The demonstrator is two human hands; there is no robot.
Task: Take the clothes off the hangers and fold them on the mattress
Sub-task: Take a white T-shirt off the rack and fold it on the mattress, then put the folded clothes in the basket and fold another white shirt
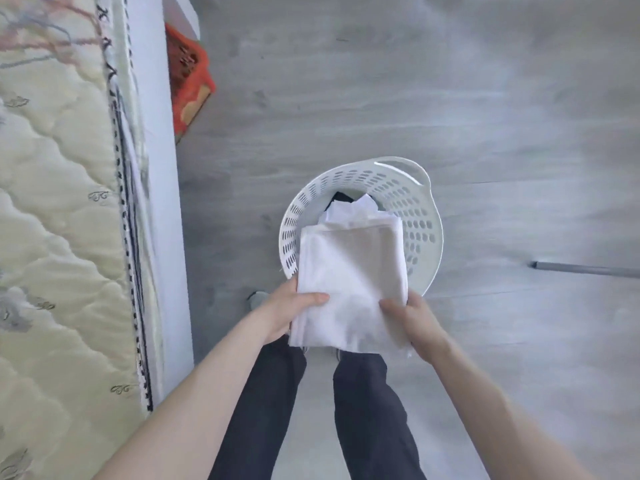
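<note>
Folded white garment sits between my two hands, held flat above the near rim of a white perforated laundry basket that stands on the grey floor. My left hand clamps the garment's near left edge, thumb on top and fingers curled underneath; my right hand pinches the near right edge the same way, fingertips pressed together on the cloth. The garment's far edge reaches over the middle of the basket, while its near edge hangs just past my wrists, slightly ragged at the corner. Inside the basket, beyond the far edge, I see another white piece and something dark under it. The basket's handle points away from me to the right. The mattress, quilted and cream-coloured, runs along my left side, its trimmed edge and the white bed base forming a straight border well apart from the basket. A strip of bare floor lies between that border and the basket, and open floor spreads beyond and to the right. A red crate sits against the bed base farther ahead. A thin grey bar lies on the floor at right. My legs in dark trousers stand just behind the basket.
</note>
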